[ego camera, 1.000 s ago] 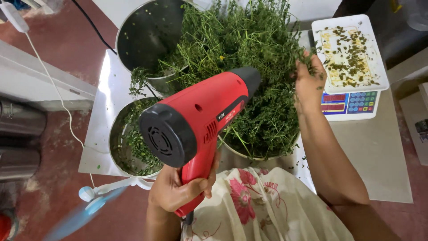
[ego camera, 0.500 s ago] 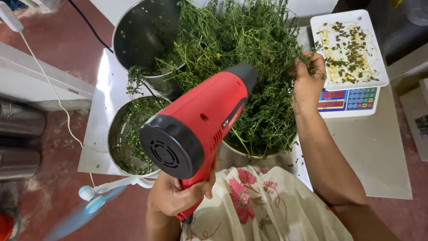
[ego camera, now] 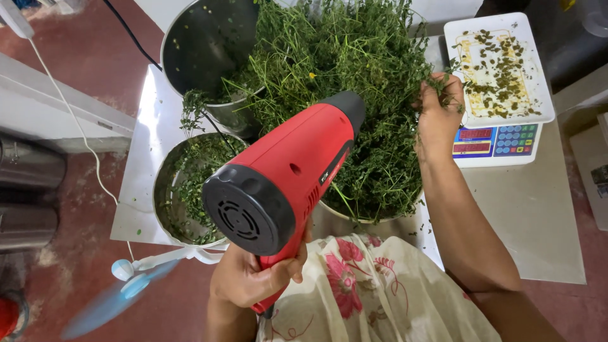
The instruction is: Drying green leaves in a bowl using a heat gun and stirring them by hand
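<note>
My left hand [ego camera: 253, 278] grips the handle of a red and black heat gun [ego camera: 285, 177], its black nozzle aimed at a big heap of green leafy herbs [ego camera: 348, 82] piled in a bowl [ego camera: 335, 214] in front of me. My right hand [ego camera: 438, 107] is closed on a bunch of sprigs at the heap's right edge. A black cord [ego camera: 130, 35] runs off toward the top left.
A tall empty steel pot [ego camera: 202, 44] stands at the back left, and a steel bowl [ego camera: 166, 190] with a few herb sprigs sits below it. A white weighing scale [ego camera: 500, 88] with herb bits on its tray is at the right. A small blue fan [ego camera: 120, 285] spins at lower left.
The heat gun has tilted and swung slightly, its rear vent turning more toward the camera. My right hand has stayed in the herbs at the heap's right edge.
</note>
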